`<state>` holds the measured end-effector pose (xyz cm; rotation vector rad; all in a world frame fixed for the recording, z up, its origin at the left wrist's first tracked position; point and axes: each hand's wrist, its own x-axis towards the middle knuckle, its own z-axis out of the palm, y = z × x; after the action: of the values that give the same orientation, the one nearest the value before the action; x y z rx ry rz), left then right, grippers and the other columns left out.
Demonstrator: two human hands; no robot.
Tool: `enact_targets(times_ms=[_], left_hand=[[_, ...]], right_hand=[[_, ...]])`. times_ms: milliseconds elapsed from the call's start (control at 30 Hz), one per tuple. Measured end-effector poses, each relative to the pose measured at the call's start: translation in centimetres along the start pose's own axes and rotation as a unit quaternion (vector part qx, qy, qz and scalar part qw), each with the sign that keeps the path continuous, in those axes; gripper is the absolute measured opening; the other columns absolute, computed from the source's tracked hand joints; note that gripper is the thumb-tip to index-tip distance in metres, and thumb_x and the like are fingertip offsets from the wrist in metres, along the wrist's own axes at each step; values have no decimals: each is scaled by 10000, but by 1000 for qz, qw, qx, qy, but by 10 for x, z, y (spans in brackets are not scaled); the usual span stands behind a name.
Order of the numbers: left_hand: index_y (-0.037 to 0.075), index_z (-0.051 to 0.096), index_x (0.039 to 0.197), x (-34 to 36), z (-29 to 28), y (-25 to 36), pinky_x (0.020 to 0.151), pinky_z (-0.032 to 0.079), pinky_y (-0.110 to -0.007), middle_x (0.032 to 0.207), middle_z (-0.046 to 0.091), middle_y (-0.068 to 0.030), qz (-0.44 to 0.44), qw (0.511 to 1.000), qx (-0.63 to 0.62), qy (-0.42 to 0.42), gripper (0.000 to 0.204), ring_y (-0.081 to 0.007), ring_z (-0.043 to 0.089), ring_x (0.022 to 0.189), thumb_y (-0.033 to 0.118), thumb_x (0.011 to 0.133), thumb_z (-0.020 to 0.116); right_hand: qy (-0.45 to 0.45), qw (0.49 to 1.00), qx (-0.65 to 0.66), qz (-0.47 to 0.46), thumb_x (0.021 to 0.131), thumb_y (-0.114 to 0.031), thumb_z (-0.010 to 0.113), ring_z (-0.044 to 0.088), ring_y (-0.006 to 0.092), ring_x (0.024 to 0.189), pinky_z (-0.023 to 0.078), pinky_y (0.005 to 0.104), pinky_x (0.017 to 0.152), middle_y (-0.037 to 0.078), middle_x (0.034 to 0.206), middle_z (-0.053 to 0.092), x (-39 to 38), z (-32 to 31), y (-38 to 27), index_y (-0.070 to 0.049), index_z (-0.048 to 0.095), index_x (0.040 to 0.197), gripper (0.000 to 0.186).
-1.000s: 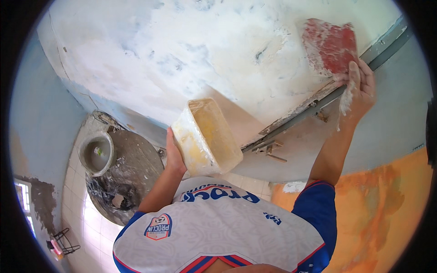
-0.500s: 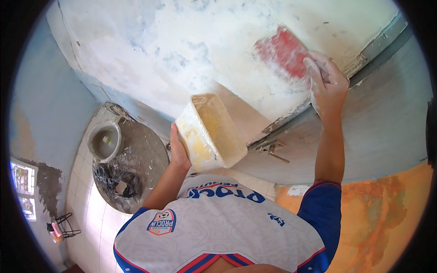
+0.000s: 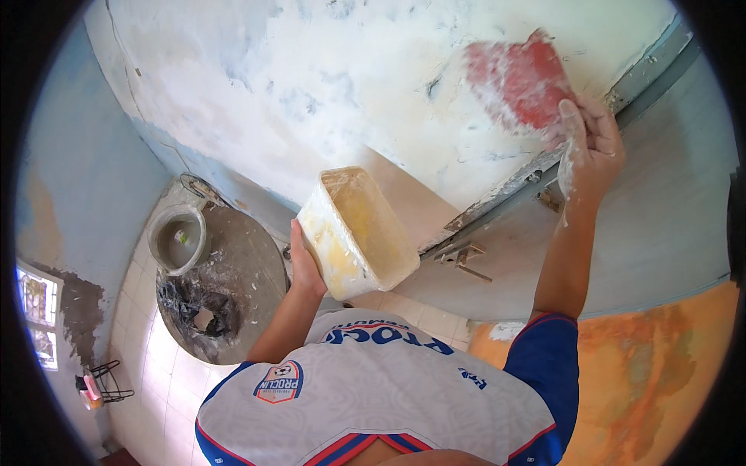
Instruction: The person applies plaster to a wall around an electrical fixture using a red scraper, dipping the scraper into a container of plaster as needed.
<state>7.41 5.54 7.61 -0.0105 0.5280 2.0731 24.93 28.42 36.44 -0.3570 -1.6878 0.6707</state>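
Your right hand point(image 3: 592, 151) presses a trowel point(image 3: 519, 78) against the wall point(image 3: 311, 85) at far right, just above the frame point(image 3: 497, 206). Your left hand point(image 3: 305, 268) holds a tub point(image 3: 357, 233) at centre, nearer you. Down left, a bucket point(image 3: 177, 239) sits on a round lid point(image 3: 233, 287), with a wire rack point(image 3: 99, 382) further left.

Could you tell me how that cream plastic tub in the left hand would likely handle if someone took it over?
The tub looks like thin plastic, so probably light and slightly flexible. Its walls are smeared with pale paste, so the grip may be slippery. The left hand holds it tilted by one end, so it could tip if loosened.
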Motion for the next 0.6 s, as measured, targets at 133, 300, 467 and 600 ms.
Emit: enact_targets(times_ms=[133,300,467,600], left_hand=[[81,403,1493,10,-3,0,1085,452,-444,1427,539,-133,-29,1000,0,-7,724,-298,561,1279,623,1035,261],[75,403,1492,11,6,9,1087,452,-447,1426,539,-134,-39,999,5,-11,728,-302,560,1279,621,1034,253],[75,402,1494,18,6,14,1086,453,-447,1426,539,-134,-59,997,18,-42,726,-298,562,1277,615,1036,240],[74,401,1496,25,0,19,1090,448,-444,1426,540,-132,-64,997,18,-27,724,-293,561,1277,610,1038,237]], right_hand=[[-175,962,-181,-108,911,-62,717,609,88,601,505,246,570,38,921,730,-4,4,26,-49,741,1058,149],[-17,991,-129,-18,882,-51,723,681,150,693,531,269,625,84,918,741,-6,0,-8,-65,753,1021,143],[-171,943,-247,-139,918,-76,711,658,100,667,515,248,585,51,917,755,-12,9,16,-56,752,1036,127],[-35,997,-60,37,922,-64,703,623,77,648,481,234,555,75,909,746,-10,7,-3,-25,740,1037,127]])
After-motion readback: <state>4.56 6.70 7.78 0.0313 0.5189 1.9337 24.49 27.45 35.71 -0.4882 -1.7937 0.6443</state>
